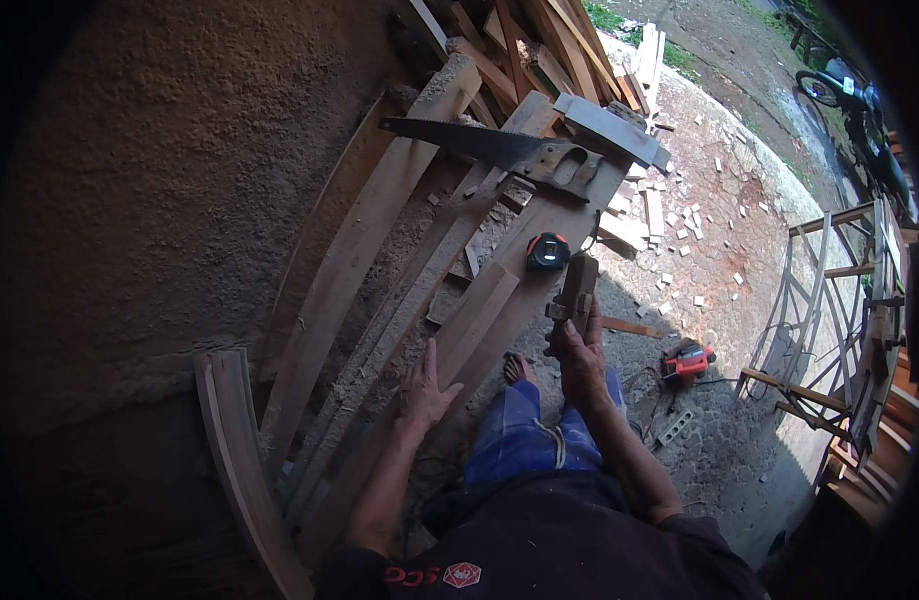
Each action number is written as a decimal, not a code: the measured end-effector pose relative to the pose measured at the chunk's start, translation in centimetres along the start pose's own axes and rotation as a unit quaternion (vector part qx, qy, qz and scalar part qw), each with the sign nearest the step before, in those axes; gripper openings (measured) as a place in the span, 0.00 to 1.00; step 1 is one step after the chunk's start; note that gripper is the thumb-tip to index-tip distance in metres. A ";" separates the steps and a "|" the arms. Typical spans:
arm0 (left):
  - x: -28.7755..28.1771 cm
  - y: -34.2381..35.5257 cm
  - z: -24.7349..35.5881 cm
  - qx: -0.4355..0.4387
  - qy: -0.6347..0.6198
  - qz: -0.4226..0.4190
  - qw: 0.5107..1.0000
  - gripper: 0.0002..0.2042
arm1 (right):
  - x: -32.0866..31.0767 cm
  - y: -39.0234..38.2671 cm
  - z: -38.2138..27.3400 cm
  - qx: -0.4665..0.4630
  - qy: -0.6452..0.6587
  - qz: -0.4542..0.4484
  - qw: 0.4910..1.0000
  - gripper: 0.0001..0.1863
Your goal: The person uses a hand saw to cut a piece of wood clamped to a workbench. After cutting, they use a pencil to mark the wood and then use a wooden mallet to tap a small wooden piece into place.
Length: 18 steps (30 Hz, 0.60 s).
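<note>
The right hand is clamped around a wooden tool, near the tape measure. The left hand lies open beside a short board; contact is unclear. The dark shirt bears red lettering and a red-and-white badge.

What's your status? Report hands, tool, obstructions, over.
Right hand gripping wooden hand tool. Left hand open by short board, contact unclear. Handsaw across planks ahead, tape measure nearer, possibly in the way.
</note>
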<state>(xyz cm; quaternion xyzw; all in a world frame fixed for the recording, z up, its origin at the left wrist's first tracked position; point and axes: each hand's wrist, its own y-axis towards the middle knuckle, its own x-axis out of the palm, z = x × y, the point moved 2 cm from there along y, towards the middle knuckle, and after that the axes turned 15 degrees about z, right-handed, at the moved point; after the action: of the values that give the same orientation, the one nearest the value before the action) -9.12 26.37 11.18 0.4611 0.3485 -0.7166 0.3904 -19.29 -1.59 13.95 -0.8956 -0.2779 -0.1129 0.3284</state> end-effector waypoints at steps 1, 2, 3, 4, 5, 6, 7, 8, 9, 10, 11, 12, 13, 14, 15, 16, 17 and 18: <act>0.2 0.0 -0.7 0.013 0.004 0.015 1.000 0.51 | 0.7 -0.6 1.4 0.010 0.001 0.000 1.000 0.40; 0.5 0.5 -1.0 0.028 0.008 0.029 0.999 0.49 | 0.9 -0.9 2.7 0.019 0.002 0.002 1.000 0.40; 0.8 0.4 -1.2 0.042 0.012 0.044 0.998 0.48 | 0.7 -0.8 4.3 0.022 0.000 -0.013 1.000 0.41; 1.2 0.7 -1.2 0.042 0.016 0.054 0.998 0.47 | 1.1 -1.0 5.1 0.021 -0.005 0.006 1.000 0.40; 1.6 0.7 -1.1 0.041 0.021 0.065 0.997 0.45 | 1.6 -1.2 6.1 0.021 -0.009 0.025 0.999 0.40; 1.8 0.6 -1.1 0.039 0.026 0.076 0.996 0.44 | 2.1 -1.5 7.0 0.022 -0.013 0.042 0.999 0.39; 2.1 0.6 -1.0 0.037 0.033 0.086 0.995 0.43 | 2.5 -1.4 7.7 -0.002 -0.059 0.049 0.997 0.39; 2.2 0.5 -0.8 0.033 0.041 0.096 0.994 0.43 | 2.9 -1.2 8.5 -0.007 -0.069 0.061 0.996 0.38; 2.3 0.3 -1.0 0.029 0.050 0.107 0.993 0.42 | 3.4 -1.1 9.5 -0.012 -0.079 0.073 0.994 0.38; 2.6 0.5 -1.0 0.041 0.047 0.116 0.991 0.42 | 3.7 -0.6 10.3 -0.021 -0.087 0.092 0.992 0.38; 3.0 0.3 -1.4 0.048 0.045 0.125 0.990 0.42 | 4.3 -0.1 11.2 -0.064 -0.083 0.100 0.989 0.38; 3.4 0.1 -1.8 0.053 0.043 0.135 0.989 0.42 | 4.8 0.2 12.0 -0.070 -0.088 0.098 0.989 0.38; 3.5 0.3 -1.6 0.054 0.040 0.130 0.989 0.42 | 5.2 0.6 12.4 -0.077 -0.091 0.098 0.988 0.38; 3.3 0.3 -1.3 0.053 0.037 0.124 0.990 0.42 | 5.6 0.9 12.9 -0.084 -0.097 0.099 0.987 0.38; 3.1 0.4 -1.1 0.052 0.034 0.117 0.991 0.42 | 6.1 1.3 13.4 -0.094 -0.113 0.115 0.982 0.37; 2.9 0.4 -1.0 0.050 0.035 0.112 0.992 0.41 | 6.4 1.7 13.9 -0.135 -0.123 0.136 0.974 0.37; 2.8 0.5 -0.9 0.048 0.036 0.106 0.993 0.41 | 6.8 2.0 14.4 -0.176 -0.133 0.157 0.963 0.36; 2.8 0.5 -0.8 0.048 0.037 0.100 0.993 0.41 | 6.9 1.8 15.0 -0.199 -0.136 0.174 0.955 0.36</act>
<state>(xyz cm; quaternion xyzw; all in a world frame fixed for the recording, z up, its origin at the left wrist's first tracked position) -9.10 26.16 8.21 0.5377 0.2802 -0.6722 0.4249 -12.33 9.97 4.27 -0.9842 -0.1320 0.0153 0.1171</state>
